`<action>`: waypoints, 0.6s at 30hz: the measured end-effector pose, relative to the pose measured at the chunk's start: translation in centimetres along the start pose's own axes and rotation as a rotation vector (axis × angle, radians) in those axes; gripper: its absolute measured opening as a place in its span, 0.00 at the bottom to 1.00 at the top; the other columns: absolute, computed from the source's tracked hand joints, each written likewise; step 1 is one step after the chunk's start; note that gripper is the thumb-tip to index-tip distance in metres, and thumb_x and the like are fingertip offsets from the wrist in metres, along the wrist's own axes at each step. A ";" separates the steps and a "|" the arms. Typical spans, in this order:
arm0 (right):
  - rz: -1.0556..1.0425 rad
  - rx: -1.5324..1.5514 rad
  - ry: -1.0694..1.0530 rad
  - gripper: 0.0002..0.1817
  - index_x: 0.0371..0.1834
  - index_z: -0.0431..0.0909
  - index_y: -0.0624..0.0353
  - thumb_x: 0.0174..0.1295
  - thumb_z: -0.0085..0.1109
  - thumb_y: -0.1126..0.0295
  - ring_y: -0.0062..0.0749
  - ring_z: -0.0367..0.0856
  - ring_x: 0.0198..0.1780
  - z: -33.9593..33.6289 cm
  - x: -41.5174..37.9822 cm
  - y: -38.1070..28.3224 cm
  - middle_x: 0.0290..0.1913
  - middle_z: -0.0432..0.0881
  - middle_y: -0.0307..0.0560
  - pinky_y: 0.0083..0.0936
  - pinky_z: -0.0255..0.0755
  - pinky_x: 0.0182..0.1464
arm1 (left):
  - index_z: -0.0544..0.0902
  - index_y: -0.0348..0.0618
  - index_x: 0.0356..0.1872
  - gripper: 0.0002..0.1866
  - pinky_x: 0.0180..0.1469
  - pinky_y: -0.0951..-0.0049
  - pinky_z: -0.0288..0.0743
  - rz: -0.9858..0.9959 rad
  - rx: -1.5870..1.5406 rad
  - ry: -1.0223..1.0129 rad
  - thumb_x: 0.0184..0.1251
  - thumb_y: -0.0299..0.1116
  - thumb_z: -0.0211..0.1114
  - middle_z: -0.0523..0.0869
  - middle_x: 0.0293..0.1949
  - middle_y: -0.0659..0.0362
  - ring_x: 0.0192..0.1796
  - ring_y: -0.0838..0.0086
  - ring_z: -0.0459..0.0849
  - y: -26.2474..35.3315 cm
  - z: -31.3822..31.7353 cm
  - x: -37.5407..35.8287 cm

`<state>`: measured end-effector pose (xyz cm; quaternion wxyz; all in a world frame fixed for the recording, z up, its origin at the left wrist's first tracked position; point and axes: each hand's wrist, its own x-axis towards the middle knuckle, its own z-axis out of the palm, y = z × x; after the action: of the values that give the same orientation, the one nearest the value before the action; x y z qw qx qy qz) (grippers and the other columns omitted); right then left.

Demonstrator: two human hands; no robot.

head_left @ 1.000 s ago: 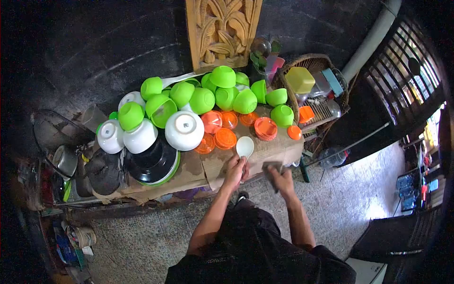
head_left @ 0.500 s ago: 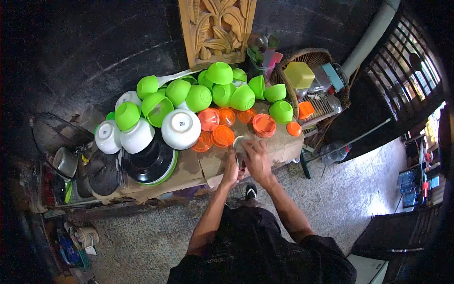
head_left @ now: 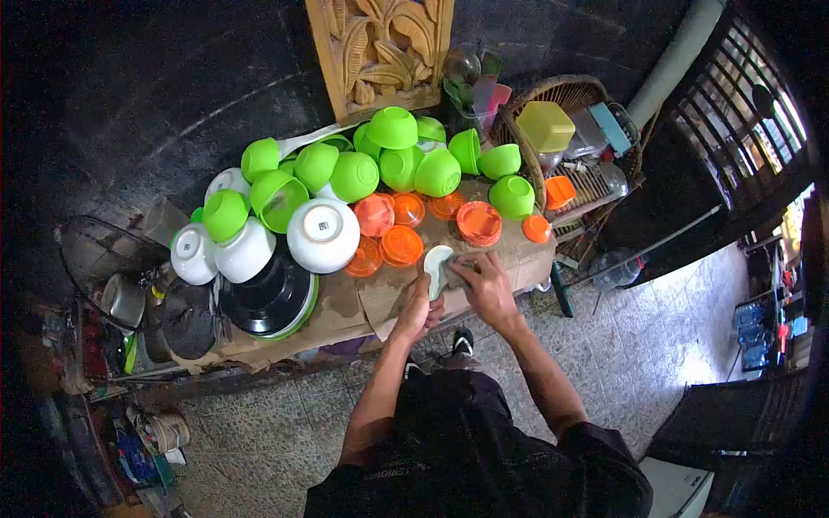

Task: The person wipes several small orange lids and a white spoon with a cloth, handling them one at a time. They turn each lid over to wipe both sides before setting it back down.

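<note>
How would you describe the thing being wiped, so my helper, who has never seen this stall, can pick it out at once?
Find the cardboard-covered table piled with upturned green bowls. At its front edge, below the orange lids, the left hand holds a white spoon while the right hand presses on it. It is the only white piece there with a handle, not a bowl.

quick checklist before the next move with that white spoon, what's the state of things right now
1. Left hand grips the white spoon: ok.
2. Right hand rests on the spoon's bowl: ok.
3. Cloth or sponge under the right hand: cannot tell.
4. Spoon apart from the orange lids: ok.
5. Bare cardboard beside the hands: ok.
6. Stacked green bowls steady: cannot tell.
</note>
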<state>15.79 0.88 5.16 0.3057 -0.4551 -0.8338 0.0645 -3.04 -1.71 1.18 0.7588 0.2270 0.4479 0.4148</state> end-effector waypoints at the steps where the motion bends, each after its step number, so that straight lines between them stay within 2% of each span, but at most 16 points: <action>1: 0.000 0.002 0.003 0.25 0.55 0.89 0.52 0.51 0.67 0.81 0.48 0.81 0.57 -0.1 0.7 0.0 0.55 0.84 0.44 0.39 0.82 0.57 | 0.73 0.51 0.41 0.24 0.18 0.77 0.49 -0.008 -0.029 -0.016 0.87 0.60 0.44 0.67 0.24 0.67 0.17 0.83 0.61 0.3 0.4 -0.3; 3: 0.035 -0.029 0.099 0.24 0.55 0.89 0.52 0.53 0.68 0.81 0.47 0.81 0.56 -0.2 1.9 -0.2 0.54 0.83 0.44 0.39 0.83 0.56 | 0.73 0.50 0.41 0.24 0.18 0.78 0.49 -0.001 -0.035 -0.028 0.87 0.60 0.44 0.66 0.24 0.68 0.17 0.83 0.60 0.2 0.4 -0.2; 7: 0.101 0.071 0.102 0.22 0.55 0.88 0.58 0.54 0.70 0.79 0.50 0.81 0.56 1.0 3.1 -1.8 0.52 0.82 0.51 0.40 0.81 0.56 | 0.72 0.49 0.43 0.25 0.18 0.78 0.48 0.016 -0.027 -0.030 0.87 0.60 0.42 0.66 0.23 0.68 0.17 0.83 0.59 0.0 0.3 0.1; 8: 0.094 0.073 0.106 0.24 0.55 0.87 0.60 0.51 0.70 0.79 0.50 0.80 0.55 1.4 3.0 -2.3 0.51 0.82 0.53 0.41 0.80 0.57 | 0.72 0.49 0.43 0.25 0.18 0.78 0.48 0.020 -0.028 -0.028 0.87 0.60 0.42 0.66 0.23 0.68 0.17 0.83 0.59 0.0 0.3 0.2; 11: 0.004 0.093 0.048 0.28 0.58 0.87 0.60 0.47 0.70 0.82 0.53 0.80 0.54 3.5 1.5 -2.5 0.51 0.82 0.53 0.43 0.78 0.57 | 0.74 0.50 0.44 0.26 0.18 0.79 0.49 -0.023 -0.082 0.016 0.87 0.61 0.42 0.68 0.24 0.67 0.17 0.83 0.60 -0.9 0.0 0.6; 14: 0.023 0.134 0.009 0.28 0.58 0.87 0.60 0.48 0.71 0.82 0.52 0.81 0.54 2.0 0.6 -3.4 0.52 0.83 0.52 0.43 0.79 0.57 | 0.76 0.51 0.45 0.24 0.18 0.79 0.51 0.006 -0.086 0.066 0.85 0.60 0.45 0.72 0.26 0.65 0.17 0.82 0.64 -1.6 -0.6 1.1; 16: 0.026 0.165 -0.005 0.28 0.58 0.87 0.59 0.48 0.71 0.82 0.52 0.81 0.54 1.5 -0.2 -3.0 0.52 0.83 0.52 0.42 0.80 0.57 | 0.77 0.53 0.46 0.22 0.18 0.79 0.54 -0.036 -0.137 -0.115 0.84 0.60 0.49 0.75 0.28 0.63 0.18 0.80 0.66 -1.5 -1.6 1.7; 17: 0.023 0.162 -0.003 0.28 0.57 0.87 0.58 0.48 0.71 0.82 0.52 0.81 0.54 1.4 -0.6 -2.6 0.53 0.84 0.51 0.42 0.80 0.57 | 0.77 0.53 0.46 0.22 0.18 0.79 0.54 -0.031 -0.137 -0.116 0.84 0.60 0.49 0.75 0.28 0.63 0.18 0.80 0.66 -1.7 -1.7 1.9; 18: 0.018 0.158 0.000 0.28 0.57 0.88 0.58 0.48 0.71 0.83 0.52 0.81 0.54 1.3 -1.0 -2.2 0.53 0.84 0.51 0.41 0.80 0.57 | 0.77 0.53 0.45 0.22 0.18 0.79 0.54 -0.038 -0.104 -0.034 0.83 0.60 0.49 0.75 0.27 0.63 0.18 0.81 0.66 -1.2 -1.0 1.4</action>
<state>13.86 -0.91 4.48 0.3400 -0.4372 -0.8220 0.1328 -3.05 -1.25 -0.91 0.7850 0.1855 0.4168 0.4191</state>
